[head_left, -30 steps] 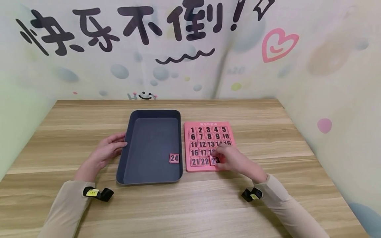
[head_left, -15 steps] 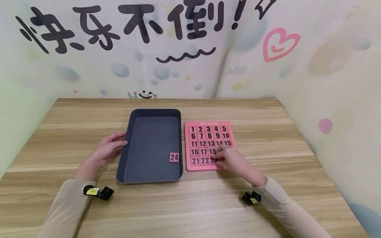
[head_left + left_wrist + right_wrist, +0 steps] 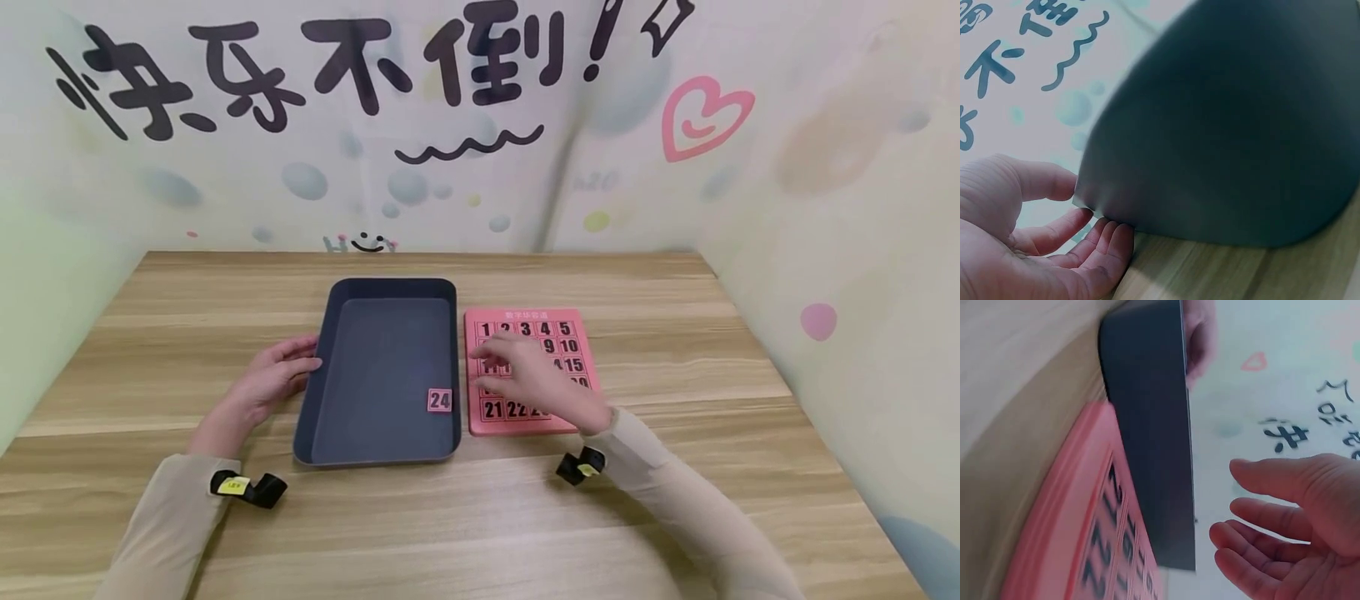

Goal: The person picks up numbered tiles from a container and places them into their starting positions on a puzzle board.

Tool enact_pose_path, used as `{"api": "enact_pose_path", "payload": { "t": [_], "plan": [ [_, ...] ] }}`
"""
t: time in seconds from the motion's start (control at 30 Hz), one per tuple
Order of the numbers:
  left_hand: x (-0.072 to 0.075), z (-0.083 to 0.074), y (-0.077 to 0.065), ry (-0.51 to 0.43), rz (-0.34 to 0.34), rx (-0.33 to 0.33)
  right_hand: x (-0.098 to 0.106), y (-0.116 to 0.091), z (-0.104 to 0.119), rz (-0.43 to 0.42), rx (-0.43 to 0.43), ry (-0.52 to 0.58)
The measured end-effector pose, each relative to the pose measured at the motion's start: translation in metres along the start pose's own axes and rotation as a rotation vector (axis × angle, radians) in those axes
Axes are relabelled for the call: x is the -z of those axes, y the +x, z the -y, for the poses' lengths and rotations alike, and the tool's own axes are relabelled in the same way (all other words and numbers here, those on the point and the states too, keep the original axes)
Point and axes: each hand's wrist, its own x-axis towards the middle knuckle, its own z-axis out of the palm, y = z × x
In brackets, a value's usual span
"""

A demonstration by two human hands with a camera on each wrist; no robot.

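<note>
My left hand [image 3: 273, 375] pinches the left side of a dark grey rectangular tray [image 3: 322, 408]; in the left wrist view the thumb [image 3: 1047, 180] meets the rim while the fingertips rest at the outer wall. Over a pink number-puzzle board [image 3: 525, 425] hangs my right hand [image 3: 525, 375], thumb and fingers spread apart and nothing between them. It hides much of the middle rows. Several numbered tiles fill the board, with 21 and 22 readable in the bottom row. A pink tile marked 24 [image 3: 439, 400] lies in the tray, near its right wall.
Tray and board stand side by side on a wood-grain table [image 3: 480, 533], a narrow gap between them. Behind and to the right rises a printed wall [image 3: 480, 200] with large black characters. A black wrist camera [image 3: 581, 467] is strapped to each sleeve.
My right hand has let go of tile 23 in the bottom row and moved up and left across the board, its fingers spreading. The left hand and tray have stayed put.
</note>
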Motion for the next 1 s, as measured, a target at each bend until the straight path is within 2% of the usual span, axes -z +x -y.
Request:
{"api": "enact_pose_path", "payload": {
  "t": [0.33, 0.47, 0.6, 0.8, 1.0],
  "plan": [
    [-0.001, 0.000, 0.000, -0.003, -0.005, 0.000, -0.030, 0.036, 0.022, 0.194, 0.048, -0.059],
    [0.000, -0.001, -0.001, 0.003, -0.006, -0.001, -0.037, 0.043, 0.029, 0.272, 0.021, -0.146],
    [0.000, -0.001, -0.001, 0.005, -0.005, -0.001, -0.042, 0.046, 0.036, 0.333, 0.031, -0.274],
    [0.000, 0.000, -0.001, 0.004, -0.002, -0.004, -0.046, 0.048, 0.038, 0.355, 0.069, -0.394],
    [0.001, 0.000, -0.002, -0.003, -0.002, -0.008, -0.049, 0.049, 0.037, 0.336, 0.076, -0.433]
  ]
}}
